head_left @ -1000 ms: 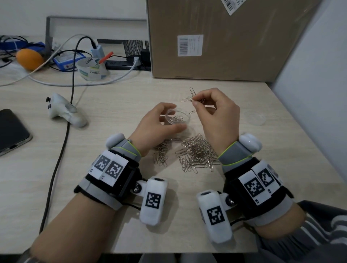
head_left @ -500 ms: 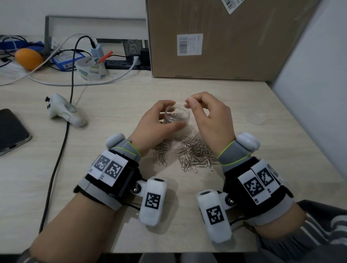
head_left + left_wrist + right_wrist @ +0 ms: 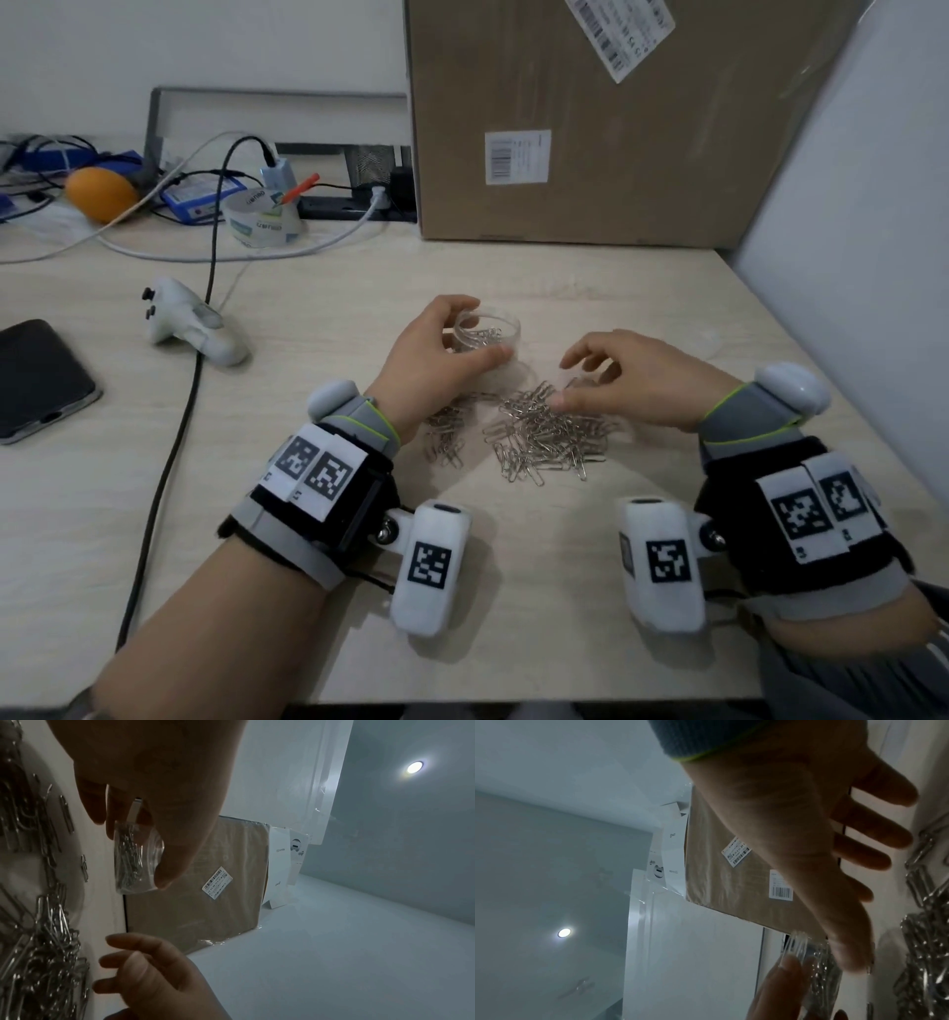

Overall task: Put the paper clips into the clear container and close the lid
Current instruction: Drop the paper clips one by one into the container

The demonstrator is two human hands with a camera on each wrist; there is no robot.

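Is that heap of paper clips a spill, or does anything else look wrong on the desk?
Nothing looks damaged. The loose paper clips lie in a scattered heap on the desk, waiting to go in. The clear container stands upright, held by the left hand.

No readable text besides blurred barcode labels on cardboard box (image 3: 590, 128)

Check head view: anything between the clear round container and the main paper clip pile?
Bare light-wood desk only, head view: the clear round plastic container stands just beyond the silver paper clip pile, a shadowed strip of tabletop between them.
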